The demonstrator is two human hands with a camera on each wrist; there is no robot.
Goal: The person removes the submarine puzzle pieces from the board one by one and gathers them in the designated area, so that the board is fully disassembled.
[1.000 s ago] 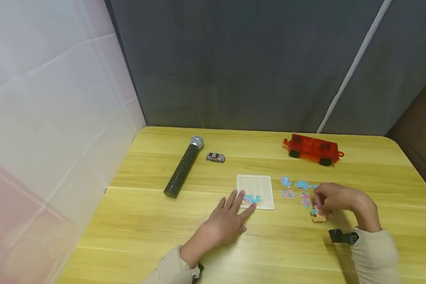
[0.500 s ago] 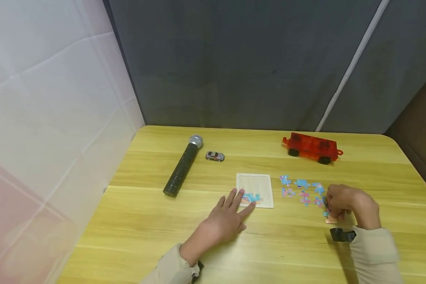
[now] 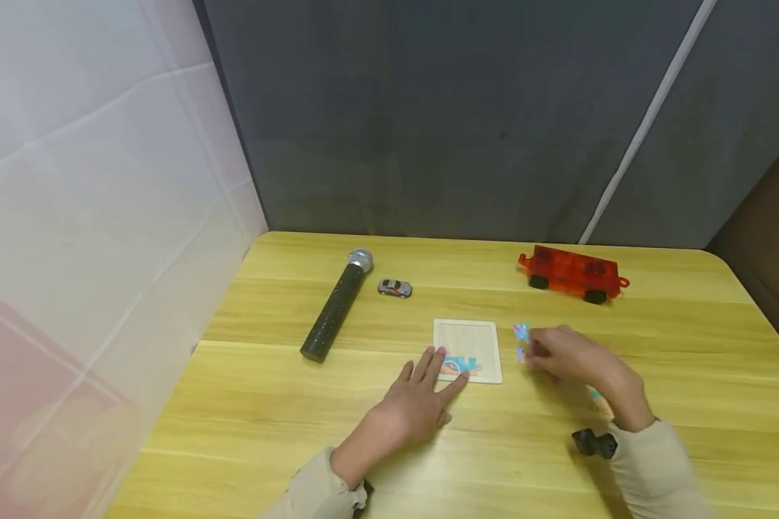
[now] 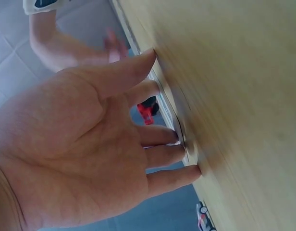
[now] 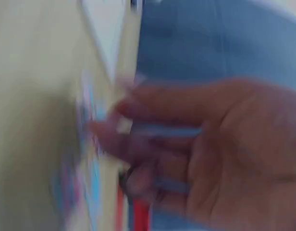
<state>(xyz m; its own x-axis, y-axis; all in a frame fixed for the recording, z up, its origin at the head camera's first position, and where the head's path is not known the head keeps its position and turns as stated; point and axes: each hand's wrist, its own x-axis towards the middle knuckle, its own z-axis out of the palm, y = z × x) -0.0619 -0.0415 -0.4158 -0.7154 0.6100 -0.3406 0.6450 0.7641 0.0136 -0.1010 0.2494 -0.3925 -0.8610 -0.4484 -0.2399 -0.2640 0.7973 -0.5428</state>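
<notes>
My left hand [image 3: 415, 404] lies with spread fingers on the lower edge of a square puzzle tray [image 3: 495, 353]. Some joined puzzle pieces [image 3: 462, 364] fill the tray's bottom part. In the left wrist view, the straight fingers [image 4: 167, 156] touch the tray and tabletop. My right hand [image 3: 574, 360] hovers over the loose puzzle pieces [image 3: 521, 331], hiding most of them, its fingers loosely bent. The right wrist view is blurred, but thumb and forefinger look apart with nothing clear between them. An orange and teal puzzle piece [image 3: 599, 400] lies beneath the right wrist.
A black microphone [image 3: 334, 310] with a silver head lies left of the tray. Beside it stands a small toy car [image 3: 394, 288]. A red toy wagon [image 3: 571, 274] is at the back right. The wooden table [image 3: 234, 418] meets a dark partition behind.
My right hand first slid the orange and teal puzzle piece to the right, then left it there and moved left over the other pieces. My left hand has stayed on the tray.
</notes>
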